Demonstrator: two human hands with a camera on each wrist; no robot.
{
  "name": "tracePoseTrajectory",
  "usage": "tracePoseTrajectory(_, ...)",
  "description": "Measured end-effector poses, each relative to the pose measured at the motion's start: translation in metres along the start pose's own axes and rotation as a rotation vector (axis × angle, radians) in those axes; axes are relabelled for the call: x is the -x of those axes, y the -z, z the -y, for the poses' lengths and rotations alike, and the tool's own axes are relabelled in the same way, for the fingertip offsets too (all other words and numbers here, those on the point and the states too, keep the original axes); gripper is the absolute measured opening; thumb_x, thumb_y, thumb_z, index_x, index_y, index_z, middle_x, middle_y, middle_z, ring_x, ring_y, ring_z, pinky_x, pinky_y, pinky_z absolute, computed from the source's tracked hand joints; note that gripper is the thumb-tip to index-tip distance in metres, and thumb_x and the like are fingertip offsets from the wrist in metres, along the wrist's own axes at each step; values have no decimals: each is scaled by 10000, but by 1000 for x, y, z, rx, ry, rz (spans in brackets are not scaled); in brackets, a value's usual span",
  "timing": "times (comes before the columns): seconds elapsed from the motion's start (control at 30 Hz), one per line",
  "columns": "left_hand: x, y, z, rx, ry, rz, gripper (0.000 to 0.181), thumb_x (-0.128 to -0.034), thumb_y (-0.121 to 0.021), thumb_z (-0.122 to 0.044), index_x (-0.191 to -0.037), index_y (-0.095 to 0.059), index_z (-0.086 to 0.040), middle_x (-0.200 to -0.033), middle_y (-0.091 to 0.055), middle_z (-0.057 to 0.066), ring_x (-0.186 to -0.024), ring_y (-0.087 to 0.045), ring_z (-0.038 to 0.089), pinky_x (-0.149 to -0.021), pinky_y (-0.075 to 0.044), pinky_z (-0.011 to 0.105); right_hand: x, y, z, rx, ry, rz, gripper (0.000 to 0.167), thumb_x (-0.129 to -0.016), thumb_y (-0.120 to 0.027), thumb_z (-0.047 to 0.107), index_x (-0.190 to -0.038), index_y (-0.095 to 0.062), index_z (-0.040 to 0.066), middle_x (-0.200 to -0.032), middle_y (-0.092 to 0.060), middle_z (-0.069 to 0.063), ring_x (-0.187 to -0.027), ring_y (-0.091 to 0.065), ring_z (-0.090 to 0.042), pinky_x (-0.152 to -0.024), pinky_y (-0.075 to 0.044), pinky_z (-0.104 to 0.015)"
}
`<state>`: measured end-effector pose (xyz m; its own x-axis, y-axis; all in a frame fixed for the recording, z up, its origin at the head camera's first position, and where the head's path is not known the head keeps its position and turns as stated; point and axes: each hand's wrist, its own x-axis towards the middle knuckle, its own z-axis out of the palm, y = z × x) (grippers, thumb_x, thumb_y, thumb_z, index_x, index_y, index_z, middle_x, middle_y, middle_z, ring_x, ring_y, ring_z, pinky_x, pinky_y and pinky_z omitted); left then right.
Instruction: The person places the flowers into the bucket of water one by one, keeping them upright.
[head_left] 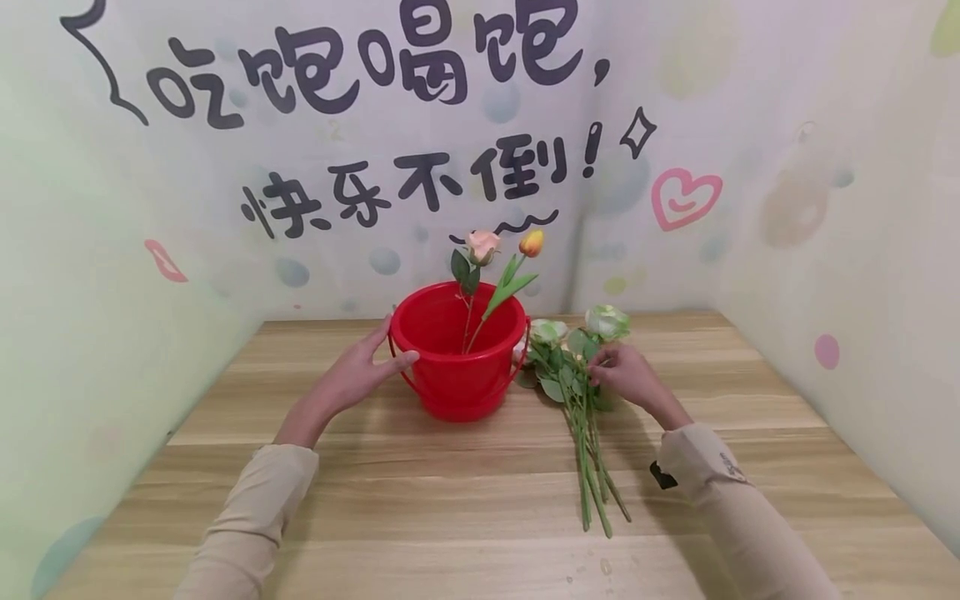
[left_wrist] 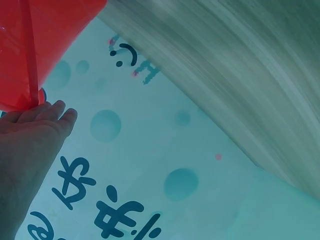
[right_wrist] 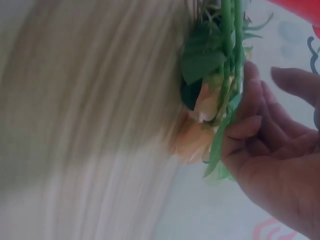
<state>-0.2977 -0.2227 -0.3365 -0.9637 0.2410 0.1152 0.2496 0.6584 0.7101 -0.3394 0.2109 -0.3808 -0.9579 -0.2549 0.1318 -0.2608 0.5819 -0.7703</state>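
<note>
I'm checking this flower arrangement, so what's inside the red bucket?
The red bucket holds a pink rose and an orange-yellow tulip, their heads showing above it. The bucket's near side hides their lower ends and its bottom.

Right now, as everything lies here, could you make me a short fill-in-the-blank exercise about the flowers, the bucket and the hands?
1. The bucket on the wood-grain table is coloured ____.
2. Beside the pink rose in the bucket leans an orange-yellow ____.
3. The hand touching the bucket is the person's ____ one.
4. In the head view, the bunch of flowers lies to the bucket's ____.

Missing words: red; tulip; left; right.
</note>
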Motion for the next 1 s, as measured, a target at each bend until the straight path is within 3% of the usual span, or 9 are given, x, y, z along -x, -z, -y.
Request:
tracePoseTrajectory(0.23, 1, 0, -1, 1, 1, -2, 986, -940, -682, -576, -1678, -150, -196, -1685, -249, 147, -1510, -263, 430, -1020, -481, 627, 8, -5, 1, -67, -123, 44, 178, -1014, -567, -3, -1006, -692, -131, -824, -708, -121, -740, -654, -205, -649, -552, -307)
tracePoseTrajectory(0.43, 1, 1, -2, 1, 9, 2, 992, -942, -681, -574, -1678, -141, -186, -1684, -250, 153, -1510, -262, 432, -1026, -477, 625, 9, -6, 1, -107, -178, 68, 216, -1015, -557, 4, -1044, -703, -152, -801, -702, -81, -703, -612, -126, -588, -502, -239)
tracePoseTrajectory(1.0, 0, 1, -1, 8, 5, 3, 1016, -928, -670, -621, -1676, -152, -171, -1688, -246, 142, -1519, -251, 416, -1039, -466, 625, 10, -12, 8, -94, -212, 95, 130, -967, -595, -53, -992, -686, -143, -764, -681, -67, -654, -577, -109, -543, -459, -201)
